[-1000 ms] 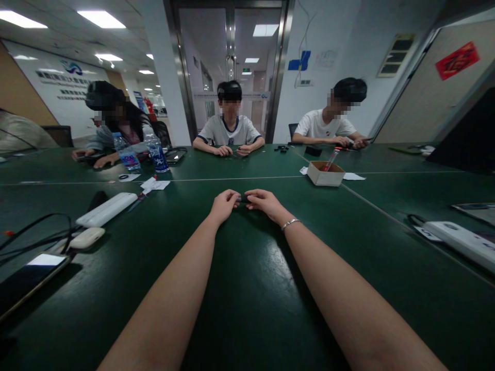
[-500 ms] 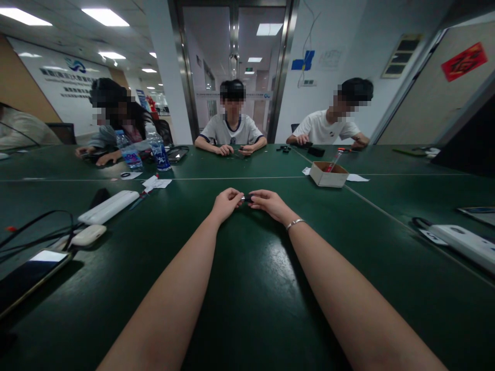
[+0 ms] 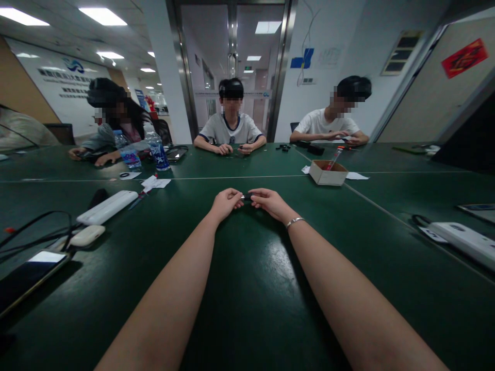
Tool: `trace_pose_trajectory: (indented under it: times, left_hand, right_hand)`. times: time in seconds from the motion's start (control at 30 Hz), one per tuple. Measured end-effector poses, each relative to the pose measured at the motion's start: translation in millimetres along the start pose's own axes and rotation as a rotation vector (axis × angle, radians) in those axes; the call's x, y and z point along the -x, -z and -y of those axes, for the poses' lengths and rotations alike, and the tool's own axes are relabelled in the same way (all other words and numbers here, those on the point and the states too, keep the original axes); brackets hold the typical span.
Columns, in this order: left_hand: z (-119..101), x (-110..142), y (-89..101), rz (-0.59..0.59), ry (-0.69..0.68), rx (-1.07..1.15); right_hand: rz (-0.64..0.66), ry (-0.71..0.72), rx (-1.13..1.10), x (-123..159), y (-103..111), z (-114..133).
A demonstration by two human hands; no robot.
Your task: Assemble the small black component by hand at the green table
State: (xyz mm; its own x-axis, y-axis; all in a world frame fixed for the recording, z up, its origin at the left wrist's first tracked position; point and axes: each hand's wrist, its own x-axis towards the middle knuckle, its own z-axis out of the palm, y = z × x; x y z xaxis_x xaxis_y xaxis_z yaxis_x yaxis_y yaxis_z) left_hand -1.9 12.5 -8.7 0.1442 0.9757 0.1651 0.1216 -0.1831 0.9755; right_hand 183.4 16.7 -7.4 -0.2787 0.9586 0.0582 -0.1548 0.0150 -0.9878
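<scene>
Between my fingertips, over the green table (image 3: pixel 247 268), is a small black piece with a silvery end (image 3: pixel 246 197); it is too small to tell its kind. My left hand (image 3: pixel 226 204) is closed in a pinch at the silvery left end. From the other side, my right hand (image 3: pixel 269 202) pinches the black right end, and a metal bracelet (image 3: pixel 295 222) circles that wrist. The fingers hide much of the piece.
On the left lie a phone (image 3: pixel 33 275), a white case (image 3: pixel 88 236), cables and a white power strip (image 3: pixel 108 207). Another power strip (image 3: pixel 464 239) is at right. Ahead stand an open box (image 3: pixel 328 175) and two bottles (image 3: pixel 157 154). Several people sit across the table.
My hands stay almost still, both pinching the small piece. The person at the far right has brought their hands together. The view has shifted slightly.
</scene>
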Motion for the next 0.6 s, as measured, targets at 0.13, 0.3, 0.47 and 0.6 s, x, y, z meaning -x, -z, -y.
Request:
trace_pose_trajectory:
  times: [0.13,0.3,0.47,0.6]
  left_hand:
    - [-0.3,-0.6,-0.2,0.008,0.02,-0.012]
    - [1.0,-1.4,0.5,0.013,0.047,-0.017]
    - [6.3,-4.4,1.0,0.019,0.029,-0.043]
    - [7.7,-5.8,1.9,0.015,0.007,-0.101]
  right_hand:
    - [0.001,-0.003,-0.004,0.5,-0.9,0.5]
    - [-0.002,-0.015,-0.015,1.6,-2.0,2.2]
    - [0.024,-0.009,-0.02,2.0,-1.2,2.9]
    - [0.035,-0.015,-0.018,1.4,0.0,2.3]
